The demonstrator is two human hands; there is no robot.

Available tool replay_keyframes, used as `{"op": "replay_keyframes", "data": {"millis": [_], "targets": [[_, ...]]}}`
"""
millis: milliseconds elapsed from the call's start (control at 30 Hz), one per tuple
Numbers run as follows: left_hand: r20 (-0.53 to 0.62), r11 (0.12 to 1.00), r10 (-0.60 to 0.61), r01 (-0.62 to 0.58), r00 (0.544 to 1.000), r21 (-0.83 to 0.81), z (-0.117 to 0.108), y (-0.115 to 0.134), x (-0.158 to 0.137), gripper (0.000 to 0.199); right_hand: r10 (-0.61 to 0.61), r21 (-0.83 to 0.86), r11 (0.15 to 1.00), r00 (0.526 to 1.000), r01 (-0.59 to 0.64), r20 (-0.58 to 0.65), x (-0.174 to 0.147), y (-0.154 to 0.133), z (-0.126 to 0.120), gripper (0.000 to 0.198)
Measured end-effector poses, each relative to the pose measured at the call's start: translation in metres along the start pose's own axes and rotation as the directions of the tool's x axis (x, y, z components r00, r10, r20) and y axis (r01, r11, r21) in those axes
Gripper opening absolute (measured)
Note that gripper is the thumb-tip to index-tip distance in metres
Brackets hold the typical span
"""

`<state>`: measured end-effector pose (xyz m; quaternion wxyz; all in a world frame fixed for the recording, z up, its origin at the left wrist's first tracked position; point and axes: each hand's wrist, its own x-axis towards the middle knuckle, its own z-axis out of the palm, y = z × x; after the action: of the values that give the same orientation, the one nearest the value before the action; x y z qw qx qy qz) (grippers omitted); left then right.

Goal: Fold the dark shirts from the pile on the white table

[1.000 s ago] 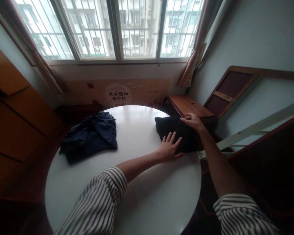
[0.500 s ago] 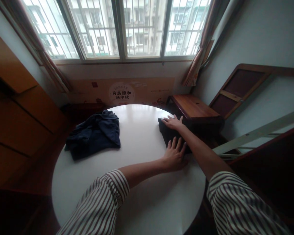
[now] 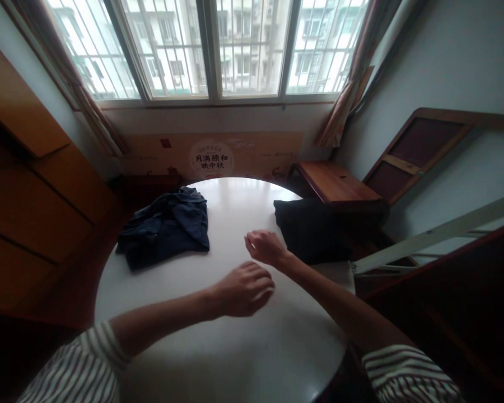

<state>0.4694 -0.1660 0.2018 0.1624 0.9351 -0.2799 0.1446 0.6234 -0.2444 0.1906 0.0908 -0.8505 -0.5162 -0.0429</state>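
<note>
My right hand [image 3: 265,247] hovers over the middle of the white round table [image 3: 235,358], its fingers loosely curled together with nothing seen in them. Nearer to me, my left hand [image 3: 246,288] is in the air above the tabletop, also loosely closed and holding nothing visible. A folded black garment [image 3: 311,229] lies flat at the table's right edge, just beyond my right hand and apart from it. On the left side rests a rumpled dark blue garment [image 3: 168,229], loosely heaped; neither hand touches it.
A wooden bench or low table [image 3: 340,182] stands behind the table on the right. A pale metal frame [image 3: 437,232] slants close to the right edge. Orange cabinets [image 3: 46,201] line the left wall, and a barred window [image 3: 252,50] faces me.
Both hands have come off the black garment and moved left over the table, their spread fingers now curled. The black garment lies uncovered. The view has shifted slightly.
</note>
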Motion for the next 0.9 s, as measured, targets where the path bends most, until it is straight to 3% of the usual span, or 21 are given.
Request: {"op": "replay_keyframes", "data": {"millis": [67, 133, 200, 233, 300, 333, 367, 500, 567, 667, 733, 767, 833, 900], "targets": [[-0.090, 0.975, -0.195, 0.202, 0.977, 0.087, -0.020, -0.040, -0.016, 0.027, -0.024, 0.013, 1.000, 0.999, 0.024, 0.032, -0.011, -0.005, 0.013, 0.033], [-0.201, 0.863, -0.432, 0.467, 0.879, 0.192, -0.037, -0.085, -0.033, 0.030, -0.027, 0.025, 0.999, 0.998, 0.026, 0.055, -0.017, -0.004, 0.022, 0.032], [-0.323, 0.645, -0.636, 0.712, 0.701, 0.277, -0.047, -0.126, -0.052, 0.037, -0.017, 0.037, 0.999, 0.998, 0.015, 0.059, -0.018, 0.000, 0.027, 0.033], [-0.362, 0.506, -0.723, 0.808, 0.588, 0.302, -0.048, -0.142, -0.062, 0.045, -0.012, 0.043, 0.999, 0.998, 0.009, 0.058, -0.018, 0.002, 0.028, 0.033], [-0.365, 0.271, -0.847, 0.904, 0.388, 0.332, -0.045, -0.165, -0.080, 0.070, 0.000, 0.058, 0.998, 0.999, -0.003, 0.050, -0.016, 0.004, 0.029, 0.034], [-0.348, 0.207, -0.877, 0.915, 0.331, 0.348, -0.041, -0.171, -0.088, 0.078, 0.005, 0.067, 0.998, 0.999, -0.008, 0.045, -0.016, 0.005, 0.030, 0.034], [-0.327, 0.188, -0.891, 0.912, 0.314, 0.364, -0.036, -0.175, -0.094, 0.079, 0.008, 0.076, 0.997, 0.999, -0.011, 0.041, -0.015, 0.006, 0.030, 0.033], [-0.324, 0.293, -0.845, 0.874, 0.426, 0.387, -0.028, -0.179, -0.104, 0.047, 0.017, 0.122, 0.992, 1.000, -0.019, 0.020, -0.014, 0.009, 0.033, 0.033], [-0.333, 0.352, -0.822, 0.872, 0.461, 0.340, -0.032, -0.177, -0.103, 0.043, 0.018, 0.151, 0.988, 1.000, -0.019, 0.008, -0.014, 0.011, 0.035, 0.033], [-0.421, 0.464, -0.771, 0.874, 0.478, 0.143, -0.040, -0.164, -0.096, 0.046, 0.020, 0.189, 0.982, 1.000, -0.018, -0.007, -0.013, 0.014, 0.037, 0.038], [-0.458, 0.606, -0.714, 0.795, 0.529, -0.026, -0.040, -0.143, -0.088, 0.046, 0.031, 0.313, 0.950, 0.998, -0.015, -0.047, -0.013, 0.018, 0.038, 0.040], [-0.439, 0.683, -0.684, 0.723, 0.583, -0.104, -0.038, -0.129, -0.084, 0.045, 0.043, 0.427, 0.904, 0.997, -0.009, -0.071, -0.013, 0.020, 0.038, 0.040], [-0.316, 0.782, -0.623, 0.566, 0.716, -0.261, -0.034, -0.097, -0.076, 0.044, 0.070, 0.694, 0.720, 0.993, 0.016, -0.095, -0.013, 0.024, 0.037, 0.049], [-0.083, 0.789, -0.516, 0.435, 0.853, -0.435, -0.031, -0.068, -0.068, 0.042, 0.053, 0.864, 0.502, 0.995, 0.041, -0.078, -0.013, 0.027, 0.034, 0.065]]}}
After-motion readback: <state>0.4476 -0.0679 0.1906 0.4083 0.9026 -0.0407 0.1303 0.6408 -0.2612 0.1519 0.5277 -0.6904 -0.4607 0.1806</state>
